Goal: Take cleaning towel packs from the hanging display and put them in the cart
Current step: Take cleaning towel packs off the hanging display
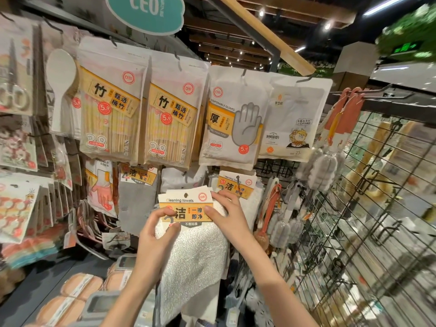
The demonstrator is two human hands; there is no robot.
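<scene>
The white cleaning towel pack (188, 223), off its hook, is held in front of the hanging display's (278, 166) lower row, left hand (157, 228) and right hand (226, 213) both pinching its header card. This looks like the taking step; next, lower it into the cart, which I cannot pick out. More packs (237, 187) hang just behind.

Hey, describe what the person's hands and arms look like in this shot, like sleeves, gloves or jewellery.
Both forearms are bare up to the frame's bottom edge; no sleeve shows. The left hand and right hand wear no gloves, and no rings, watch or bracelet are visible. Fingernails look short and unpainted.
</scene>
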